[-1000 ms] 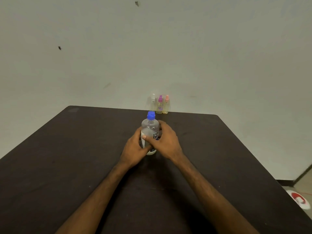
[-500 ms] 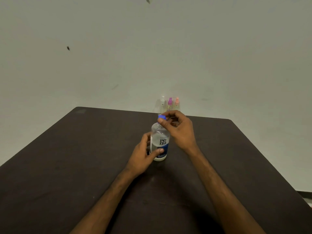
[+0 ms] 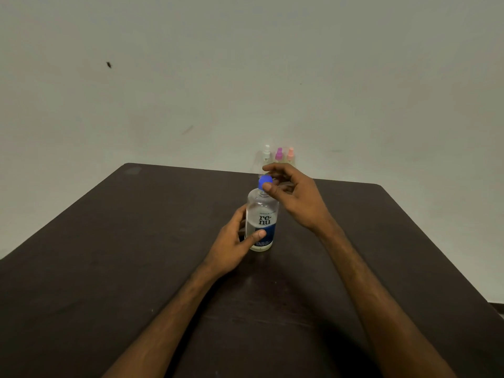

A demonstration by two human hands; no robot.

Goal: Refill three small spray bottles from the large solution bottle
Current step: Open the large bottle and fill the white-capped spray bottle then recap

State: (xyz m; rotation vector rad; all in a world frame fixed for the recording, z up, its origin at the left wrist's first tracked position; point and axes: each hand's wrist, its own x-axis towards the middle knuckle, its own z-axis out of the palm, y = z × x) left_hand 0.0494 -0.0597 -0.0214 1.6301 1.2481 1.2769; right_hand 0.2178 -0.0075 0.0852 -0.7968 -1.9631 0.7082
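A large clear solution bottle point(image 3: 262, 214) with a white and blue label stands upright in the middle of the dark table point(image 3: 136, 255). My left hand point(image 3: 234, 241) grips its lower body from the left, thumb across the label. My right hand point(image 3: 294, 195) pinches the blue cap point(image 3: 265, 181) between thumb and forefinger. Behind them, at the table's far edge by the wall, stand three small spray bottles: one with a white top point(image 3: 266, 151), one with a purple top point(image 3: 279, 154), one with a pink top point(image 3: 290, 154). My right hand hides their lower parts.
A plain pale wall point(image 3: 245, 77) rises right behind the table. The table's right edge point(image 3: 436, 249) runs diagonally toward the lower right corner, where a strip of floor shows.
My right hand left the bottle's body and rose to the blue cap, which it now pinches. The left hand keeps its hold lower on the bottle. The camera view shifted slightly.
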